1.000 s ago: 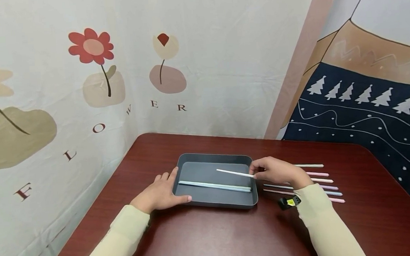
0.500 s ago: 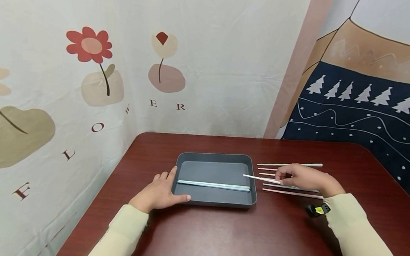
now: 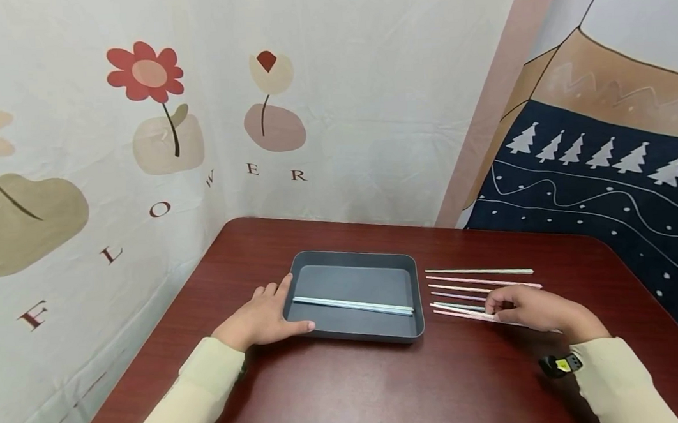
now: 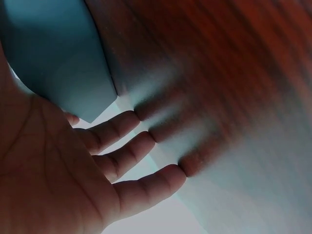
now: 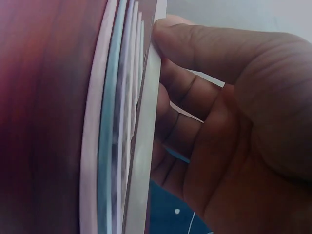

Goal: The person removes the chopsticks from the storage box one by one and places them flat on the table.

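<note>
My right hand pinches a pale, whitish chopstick between thumb and fingers, low over the right side of the table. Beside and beneath it lies a row of pastel chopsticks in green, pink, cream, purple and blue; my hand covers part of the row. My left hand rests against the left end of a dark grey rectangular tray, fingers spread and thumb along the near rim. Inside the tray, a few light blue chopsticks lie together lengthwise. In the left wrist view the tray's outer wall shows beside the fingers.
The reddish-brown table has rounded far corners. Behind it hangs a pale curtain printed with flowers and letters, and a dark blue patterned cloth hangs at the right.
My right hand has moved from over the tray's right end rightward and toward me, carrying the pale chopstick to the near side of the row. My left hand and the tray stay put.
</note>
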